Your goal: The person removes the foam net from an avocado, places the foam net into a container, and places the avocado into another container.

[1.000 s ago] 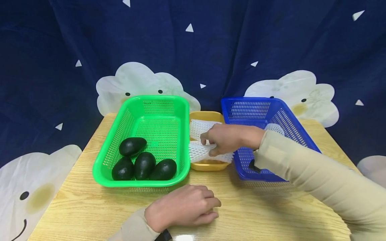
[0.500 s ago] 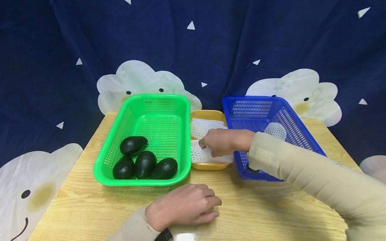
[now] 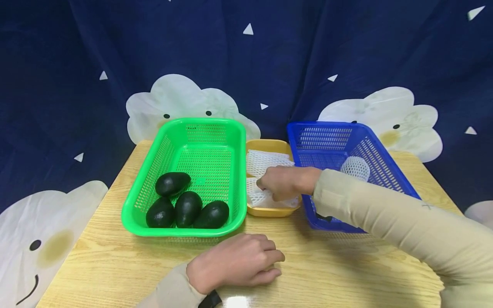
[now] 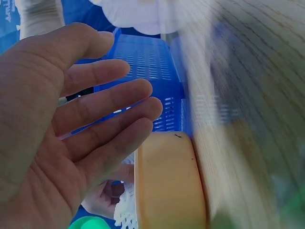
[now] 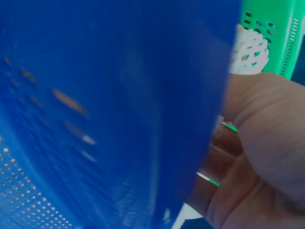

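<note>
My right hand (image 3: 284, 183) reaches over the blue basket's left side into a small yellow bin (image 3: 271, 212). Its curled fingers pinch a white foam net sleeve (image 3: 252, 191) lying in the near part; the fingertips are mostly hidden in the head view. Behind it lies another stretch of white foam netting (image 3: 265, 161). My left hand (image 3: 239, 260) is held low in front of the bin, its fingers loosely bent and holding nothing; the left wrist view shows its bare palm (image 4: 52, 176). Several dark avocados (image 3: 187, 208) lie in the near part of the green basket (image 3: 185, 232).
The green basket stands left of the bin, the blue basket (image 3: 331, 125) right of it. Inside the blue basket sits a rounded thing in white netting (image 3: 355, 167). All stand on a wooden table (image 3: 308, 273) before a dark blue cloud-patterned curtain (image 3: 285, 51).
The near foam net, raised at my right hand a second ago, now lies flatter in the bin. My right hand has lowered slightly onto it; my left hand has stayed put.
</note>
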`<state>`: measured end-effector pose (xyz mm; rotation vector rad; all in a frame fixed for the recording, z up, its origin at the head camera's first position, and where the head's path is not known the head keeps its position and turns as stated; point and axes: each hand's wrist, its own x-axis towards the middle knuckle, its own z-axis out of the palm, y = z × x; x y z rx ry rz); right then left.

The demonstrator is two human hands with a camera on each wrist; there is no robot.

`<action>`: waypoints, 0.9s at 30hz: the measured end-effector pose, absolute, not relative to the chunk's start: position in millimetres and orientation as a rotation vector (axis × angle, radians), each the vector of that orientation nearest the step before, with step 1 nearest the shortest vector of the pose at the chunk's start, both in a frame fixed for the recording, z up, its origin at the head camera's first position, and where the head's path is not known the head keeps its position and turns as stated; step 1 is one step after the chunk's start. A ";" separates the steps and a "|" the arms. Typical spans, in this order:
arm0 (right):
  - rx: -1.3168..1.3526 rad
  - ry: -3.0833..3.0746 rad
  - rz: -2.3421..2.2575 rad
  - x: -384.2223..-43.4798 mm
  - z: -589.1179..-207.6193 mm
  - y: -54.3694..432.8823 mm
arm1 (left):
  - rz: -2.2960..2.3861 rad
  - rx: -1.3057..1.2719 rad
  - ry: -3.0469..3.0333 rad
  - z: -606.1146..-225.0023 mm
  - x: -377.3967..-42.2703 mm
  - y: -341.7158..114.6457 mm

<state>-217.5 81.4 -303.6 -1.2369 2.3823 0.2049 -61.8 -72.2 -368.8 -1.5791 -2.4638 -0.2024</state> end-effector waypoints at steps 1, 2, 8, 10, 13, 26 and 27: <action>-1.237 2.389 0.212 -218.0 -304.2 81.6 | -0.203 -1.581 -2.465 -368.6 -61.8 -72.2; -1.236 2.397 0.215 -218.2 -304.8 81.8 | -0.203 -1.581 -2.468 -368.4 -61.9 -72.2; -1.217 2.393 0.217 -218.5 -308.0 81.6 | -0.207 -1.581 -2.472 -368.6 -62.1 -72.1; -1.194 2.370 0.219 -217.8 -309.3 81.8 | -0.204 -1.582 -2.472 -368.7 -62.1 -72.0; -1.164 2.344 0.229 -215.7 -310.5 82.4 | -0.199 -1.584 -2.477 -368.6 -62.0 -71.9; -1.090 2.356 0.275 -213.7 -300.0 84.1 | -0.191 -1.580 -2.489 -367.3 -60.8 -72.4; -1.084 2.359 0.262 -214.0 -298.2 84.3 | -0.189 -1.580 -2.491 -367.4 -60.8 -72.5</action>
